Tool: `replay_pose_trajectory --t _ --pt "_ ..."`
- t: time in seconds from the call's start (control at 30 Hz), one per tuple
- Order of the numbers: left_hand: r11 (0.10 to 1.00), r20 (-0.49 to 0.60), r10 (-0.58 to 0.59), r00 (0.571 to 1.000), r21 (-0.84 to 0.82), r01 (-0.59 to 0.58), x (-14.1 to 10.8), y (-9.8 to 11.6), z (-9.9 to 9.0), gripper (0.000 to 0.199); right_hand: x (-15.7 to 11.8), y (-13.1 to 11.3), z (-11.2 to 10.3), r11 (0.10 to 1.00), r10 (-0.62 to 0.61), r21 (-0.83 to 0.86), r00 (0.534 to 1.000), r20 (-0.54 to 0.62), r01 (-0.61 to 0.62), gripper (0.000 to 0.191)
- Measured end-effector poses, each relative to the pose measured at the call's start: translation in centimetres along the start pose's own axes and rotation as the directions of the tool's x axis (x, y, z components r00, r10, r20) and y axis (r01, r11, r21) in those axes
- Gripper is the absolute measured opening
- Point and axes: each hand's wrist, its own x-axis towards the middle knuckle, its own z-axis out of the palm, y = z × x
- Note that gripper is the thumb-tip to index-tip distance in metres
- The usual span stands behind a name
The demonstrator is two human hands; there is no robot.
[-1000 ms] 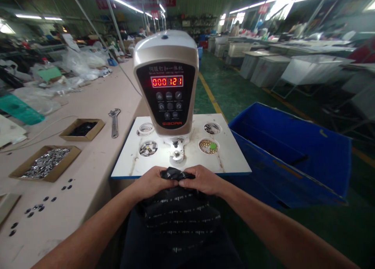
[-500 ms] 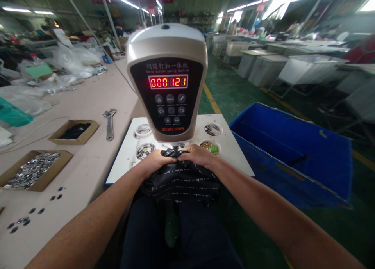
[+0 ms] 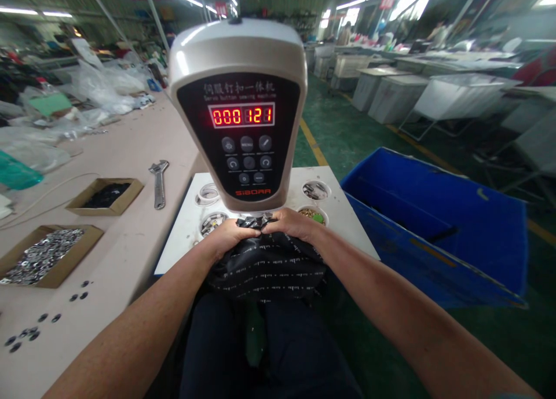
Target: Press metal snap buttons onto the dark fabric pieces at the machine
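Observation:
Black fabric with rows of small white lettering (image 3: 269, 268) hangs bunched over the front edge of the white machine table (image 3: 343, 237). My left hand (image 3: 228, 235) pinches its upper edge from the left, thumb pointing inward. From the other side my right hand (image 3: 289, 222) grips the same edge, its thumb close to the left one. Both hands are just below the head of the button machine (image 3: 243, 121), whose red display reads 000121. The machine's working point is hidden behind its head and the gathered fabric.
Round wells in the table hold metal parts (image 3: 316, 190) and brass-coloured pieces (image 3: 309, 213). On the left bench lie an adjustable wrench (image 3: 159, 185), a box of silvery parts (image 3: 46, 254), a box of black parts (image 3: 104, 195) and several loose discs. A blue bin (image 3: 434, 213) stands right.
The machine head looks larger and nearer, as the camera has shifted slightly. Both hands keep their hold on the fabric at nearly the same place. The display number is unchanged.

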Motion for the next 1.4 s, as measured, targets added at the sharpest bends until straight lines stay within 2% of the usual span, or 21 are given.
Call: replay_pose_trajectory --t 0.17,0.33,0.43,0.53,0.6,0.83,0.97,1.13,1.23,1.4 --pt "0.997 0.017 -0.046 0.999 -0.055 0.046 0.2 0.0 0.0 0.047 0.0 -0.1 -0.2 0.999 -0.005 0.04 1.0 0.015 0.004 0.025" --pt "0.992 0.06 -0.071 0.996 -0.099 0.077 0.6 -0.5 -0.2 0.048 -0.6 -0.1 -0.1 0.994 -0.109 -0.006 0.994 -0.024 0.109 0.031" --pt "0.99 0.088 -0.069 0.994 -0.114 0.079 0.8 -0.9 -0.3 0.049 -0.7 0.5 0.6 0.98 -0.189 -0.08 0.973 -0.129 0.18 0.035" --pt "0.993 0.101 -0.055 0.993 -0.1 0.065 0.9 -1.1 -0.3 0.048 -0.5 1.3 1.7 0.947 -0.271 -0.249 0.92 -0.282 0.203 0.028" --pt "0.997 0.087 -0.044 0.995 -0.064 0.05 0.7 -1.0 -0.4 0.047 -0.3 1.7 2.2 0.927 -0.3 -0.319 0.899 -0.319 0.197 0.024" --pt "0.982 -0.056 0.072 0.996 0.179 -0.061 -0.1 -1.2 -1.2 0.039 0.0 1.8 2.6 0.914 -0.305 -0.363 0.896 -0.321 0.181 0.022" --pt "0.954 -0.076 0.142 0.987 0.278 -0.115 -0.2 -1.7 -1.9 0.039 -0.2 1.8 2.6 0.9 -0.316 -0.396 0.897 -0.31 0.18 0.024" --pt "0.927 -0.121 0.182 0.976 0.353 -0.129 -0.3 -2.1 -1.8 0.039 -0.4 1.7 2.6 0.896 -0.302 -0.416 0.903 -0.306 0.158 0.028" --pt "0.918 -0.115 0.19 0.975 0.373 -0.135 -0.2 -2.1 -1.6 0.038 -0.5 1.6 2.4 0.883 -0.299 -0.447 0.906 -0.3 0.144 0.029" --pt "0.904 -0.045 0.196 0.98 0.395 -0.163 0.3 -2.1 -2.2 0.035 -0.4 1.4 1.8 0.847 -0.324 -0.506 0.912 -0.251 0.162 0.03"
